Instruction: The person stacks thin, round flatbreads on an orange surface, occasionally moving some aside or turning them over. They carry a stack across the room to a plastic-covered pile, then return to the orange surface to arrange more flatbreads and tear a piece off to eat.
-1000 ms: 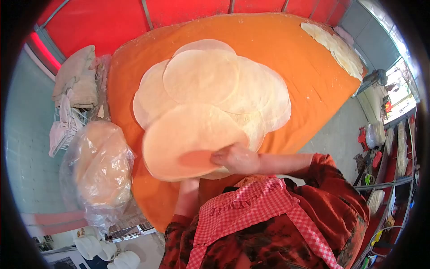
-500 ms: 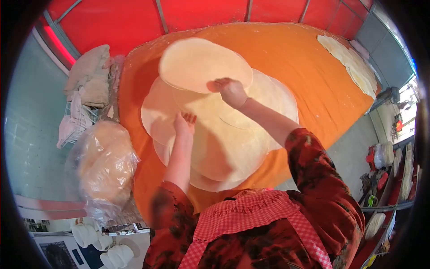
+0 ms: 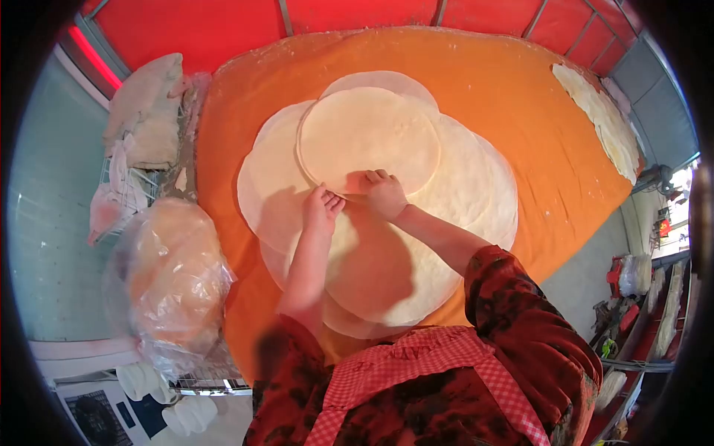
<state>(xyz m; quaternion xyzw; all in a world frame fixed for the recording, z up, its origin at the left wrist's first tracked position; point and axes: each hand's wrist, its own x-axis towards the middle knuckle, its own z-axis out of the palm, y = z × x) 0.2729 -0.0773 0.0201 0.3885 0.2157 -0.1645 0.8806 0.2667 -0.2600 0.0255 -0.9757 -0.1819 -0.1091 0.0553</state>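
Observation:
A round, pale sheet like thin dough is raised over the middle of the work surface, its shadow falling on the sheets below. My right hand has its fingers closed on the near edge of this sheet. Just to the left, my left hand pinches the same edge at its lower left. Several larger round sheets lie overlapping beneath, spread out on the orange cloth.
Clear plastic wraps a large pale mass at the left. Behind it are folded cloths and a wire rack. More thin sheets lie at the far right of the cloth. Shelves with goods stand at the lower right.
My left hand has come up to the raised sheet and closed on its edge. The sheet and my right hand have moved down and slightly right, nearer the pile.

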